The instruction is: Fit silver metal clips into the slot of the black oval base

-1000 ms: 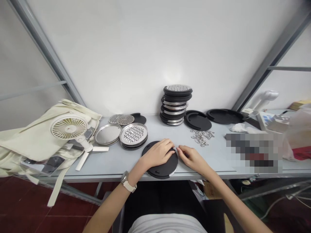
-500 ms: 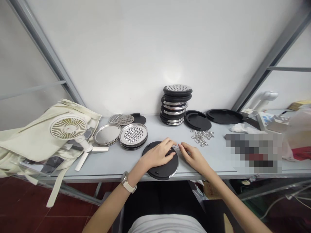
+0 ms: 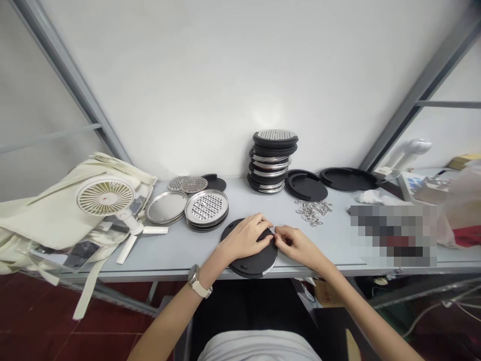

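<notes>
A round black disc (image 3: 257, 263) with a silvery rim showing lies at the table's front edge. My left hand (image 3: 248, 238) rests across its top, fingers curled over the right side and holding it. Close against that side, my right hand (image 3: 296, 244) is closed in a pinch, its fingertips almost meeting those of the left. A thin shiny bit of metal shows between the hands; most of it is hidden by fingers. Several small wire loops (image 3: 313, 211) lie in a loose pile beyond my right hand.
At the back rises a tall stack of black holders and metal grater discs (image 3: 272, 165). Black round trays (image 3: 308, 186) sit right of it. To the left are a grater plate (image 3: 206, 206), plain metal discs (image 3: 166, 206), a white fan (image 3: 105, 196) and a cream bag (image 3: 56, 200).
My right hand has moved slightly left, up to the disc's edge and the left fingertips. The left hand stays on the disc, nearly unmoved.
</notes>
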Demonstrator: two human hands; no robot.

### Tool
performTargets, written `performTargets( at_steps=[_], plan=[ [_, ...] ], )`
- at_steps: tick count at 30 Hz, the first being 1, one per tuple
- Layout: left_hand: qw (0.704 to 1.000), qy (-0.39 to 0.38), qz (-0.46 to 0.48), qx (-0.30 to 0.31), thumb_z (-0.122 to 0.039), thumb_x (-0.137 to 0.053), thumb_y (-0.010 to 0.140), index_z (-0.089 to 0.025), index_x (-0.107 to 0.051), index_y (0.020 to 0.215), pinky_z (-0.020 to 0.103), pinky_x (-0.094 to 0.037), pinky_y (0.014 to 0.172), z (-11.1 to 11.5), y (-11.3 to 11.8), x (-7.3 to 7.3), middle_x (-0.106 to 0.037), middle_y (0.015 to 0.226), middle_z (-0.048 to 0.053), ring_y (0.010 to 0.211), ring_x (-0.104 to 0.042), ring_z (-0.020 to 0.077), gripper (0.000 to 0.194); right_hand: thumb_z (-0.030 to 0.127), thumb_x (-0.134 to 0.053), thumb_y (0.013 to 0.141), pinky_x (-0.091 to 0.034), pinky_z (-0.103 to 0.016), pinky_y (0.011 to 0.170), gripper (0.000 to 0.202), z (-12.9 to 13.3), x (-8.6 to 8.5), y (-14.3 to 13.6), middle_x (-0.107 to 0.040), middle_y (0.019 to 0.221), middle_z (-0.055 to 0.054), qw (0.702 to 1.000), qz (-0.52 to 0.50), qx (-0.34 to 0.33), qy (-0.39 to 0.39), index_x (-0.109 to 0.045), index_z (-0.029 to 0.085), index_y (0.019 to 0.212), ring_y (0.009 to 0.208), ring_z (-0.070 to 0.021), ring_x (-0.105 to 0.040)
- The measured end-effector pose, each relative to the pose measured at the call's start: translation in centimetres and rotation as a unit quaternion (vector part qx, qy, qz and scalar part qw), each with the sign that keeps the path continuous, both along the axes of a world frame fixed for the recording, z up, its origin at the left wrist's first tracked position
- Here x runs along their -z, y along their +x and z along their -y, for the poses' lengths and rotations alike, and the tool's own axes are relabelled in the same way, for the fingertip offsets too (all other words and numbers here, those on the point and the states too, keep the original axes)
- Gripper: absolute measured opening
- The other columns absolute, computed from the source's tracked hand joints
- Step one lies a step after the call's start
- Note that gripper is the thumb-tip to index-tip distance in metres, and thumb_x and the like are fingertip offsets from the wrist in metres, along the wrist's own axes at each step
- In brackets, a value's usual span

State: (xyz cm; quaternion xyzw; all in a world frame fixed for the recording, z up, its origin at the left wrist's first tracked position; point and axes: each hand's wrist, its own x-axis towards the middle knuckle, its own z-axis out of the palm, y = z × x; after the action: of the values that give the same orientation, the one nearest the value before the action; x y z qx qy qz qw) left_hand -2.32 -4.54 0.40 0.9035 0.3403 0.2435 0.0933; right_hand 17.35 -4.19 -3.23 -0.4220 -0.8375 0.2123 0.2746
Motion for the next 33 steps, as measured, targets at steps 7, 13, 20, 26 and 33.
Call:
performTargets(
  at_steps=[7, 13, 20, 26, 33],
  plan=[
    [1.000, 0.004, -0.012, -0.004, -0.025, -0.049, 0.092, -0.018, -0.054, 0.106, 0.033, -0.045, 0.086, -0.09, -0.04, 0.04, -0.053, 0.102, 0.005, 0.094, -0.055, 0.0191, 0.017, 0.022, -0.043, 0.087, -0.033, -0.023, 0.053, 0.025, 0.11, 0.01, -0.06, -0.042, 0.057, 0.005, 1.000, -0.016, 0.005, 0.003, -0.039, 0.021, 0.062, 0.055, -0.0112, -0.042],
    [0.999, 0.027, -0.033, -0.010, -0.024, -0.047, 0.093, -0.018, -0.057, 0.102, 0.033, -0.044, 0.084, -0.17, -0.03, -0.02, -0.055, 0.096, 0.005, 0.090, -0.055, 0.0187, 0.015, 0.024, -0.044, 0.087, -0.034, -0.023, 0.053, 0.025, 0.11, 0.08, -0.05, -0.041, 0.057, 0.005, 1.000, -0.011, 0.001, 0.006, -0.038, 0.021, 0.062, 0.056, -0.0119, -0.042],
    [0.999, 0.040, -0.031, -0.007, -0.020, -0.045, 0.093, -0.017, -0.057, 0.098, 0.034, -0.044, 0.086, -0.52, 0.00, 0.24, -0.056, 0.093, 0.005, 0.092, -0.054, 0.0193, 0.013, 0.023, -0.041, 0.089, -0.034, -0.023, 0.054, 0.024, 0.23, -0.12, -0.22, -0.042, 0.059, 0.005, 1.000, -0.012, 0.004, -0.003, -0.040, 0.021, 0.066, 0.054, -0.0114, -0.042],
    [1.000, -0.012, 0.025, 0.003, -0.018, -0.047, 0.090, -0.019, -0.047, 0.114, 0.035, -0.048, 0.089, -0.30, -0.04, 0.19, -0.055, 0.108, 0.006, 0.101, -0.056, 0.0198, 0.024, 0.030, -0.035, 0.096, -0.036, -0.024, 0.054, 0.023, 0.47, -0.71, -0.40, -0.049, 0.060, 0.005, 0.998, -0.054, 0.011, -0.019, -0.045, 0.022, 0.076, 0.053, -0.0126, -0.046],
    [0.998, -0.042, 0.040, 0.003, -0.021, -0.051, 0.089, -0.021, -0.043, 0.117, 0.032, -0.052, 0.081, -0.10, -0.08, 0.32, -0.049, 0.114, 0.006, 0.090, -0.060, 0.0173, 0.029, 0.025, -0.037, 0.096, -0.041, -0.031, 0.066, 0.019, 0.30, -0.61, -0.63, -0.054, 0.070, -0.002, 0.997, -0.012, 0.027, 0.069, -0.049, 0.022, 0.081, 0.070, -0.0193, -0.052]
  ],
)
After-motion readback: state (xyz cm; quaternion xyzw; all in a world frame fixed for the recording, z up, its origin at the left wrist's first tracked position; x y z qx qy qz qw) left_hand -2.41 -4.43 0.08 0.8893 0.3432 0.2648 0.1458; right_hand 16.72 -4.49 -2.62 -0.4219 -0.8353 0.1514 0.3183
